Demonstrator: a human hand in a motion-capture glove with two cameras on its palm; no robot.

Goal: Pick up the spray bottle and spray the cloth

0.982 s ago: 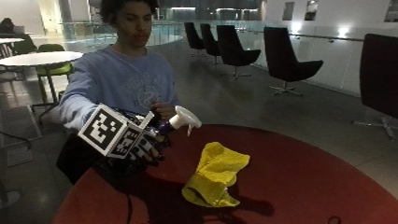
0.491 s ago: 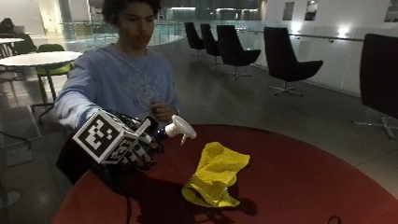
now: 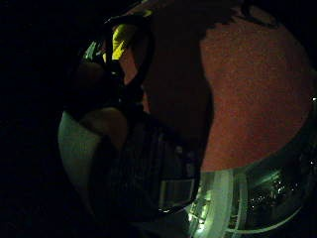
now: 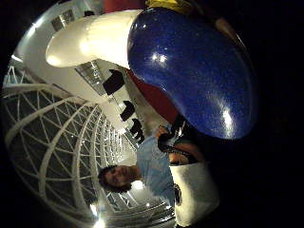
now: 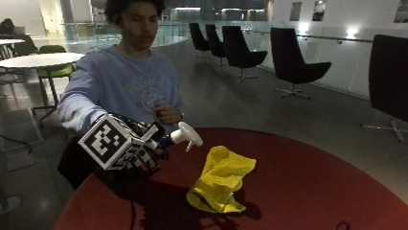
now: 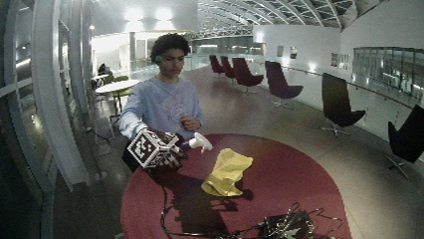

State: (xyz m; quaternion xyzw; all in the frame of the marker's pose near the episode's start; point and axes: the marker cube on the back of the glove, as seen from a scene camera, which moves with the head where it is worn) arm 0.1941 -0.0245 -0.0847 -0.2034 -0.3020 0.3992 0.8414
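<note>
Red tabletop (image 5: 331, 191) carries a crumpled yellow cloth (image 5: 221, 179) near its middle, as we note from the outside view. We see the gloved right hand (image 5: 141, 155) raised above the table's near-left part, fingers curled round the spray bottle (image 5: 180, 136), which is held off the surface. The bottle's white nozzle head (image 5: 187, 134) points toward the cloth and sits just beside its upper edge without touching it. The person's bare left hand (image 5: 167, 114) is held closed at chest height, apart from the bottle.

From the wide outside view we confirm the same layout: right hand and bottle (image 6: 197, 142) over the table's left side, cloth (image 6: 226, 172) lying to the right of them. We also record a tangle of cables (image 6: 281, 226) at the table's near edge, well apart from the cloth.

At the thumb-side palm view we find the bottle's blue body (image 4: 194, 71) close against the palm, its white head (image 4: 90, 40) extending past it.

At the little-finger-side palm view we see the red tabletop (image 3: 252, 94) below the hand and a sliver of yellow cloth (image 3: 120, 39) through the straps.
</note>
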